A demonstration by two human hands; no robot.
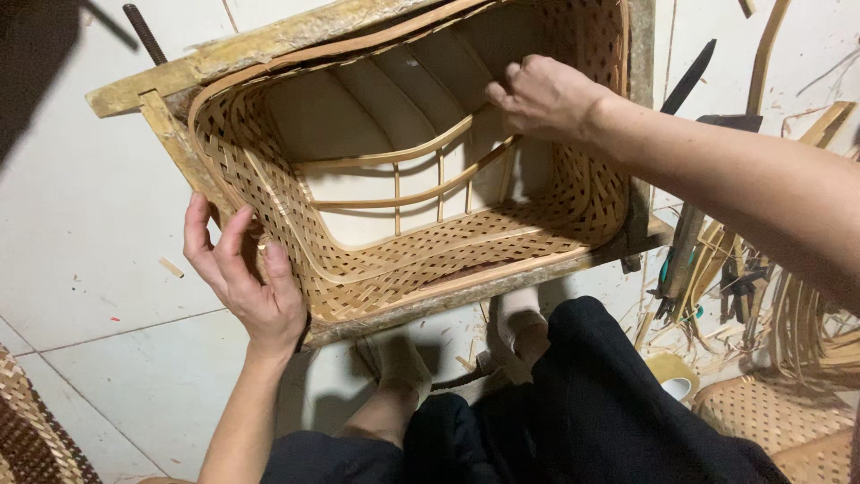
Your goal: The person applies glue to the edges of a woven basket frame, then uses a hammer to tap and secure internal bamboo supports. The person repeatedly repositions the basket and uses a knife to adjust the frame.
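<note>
A woven bamboo basket (573,193) sits inside a rough wooden frame (269,40) on the tiled floor, open towards me. My left hand (242,278) rests on the basket's near left corner, fingers spread over the woven rim. My right hand (542,94) reaches inside at the upper right, its fingers pinched on a thin bamboo strip (394,159) that curves across the opening. A second curved strip (412,194) runs below it, joined by short upright slats.
Loose bamboo strips and hand tools (717,269) lie in a pile at the right. A dark blade (690,76) lies beside the frame. Woven pieces (770,412) sit at lower right and another woven piece (36,430) at lower left. My knees and feet (520,323) are below the frame.
</note>
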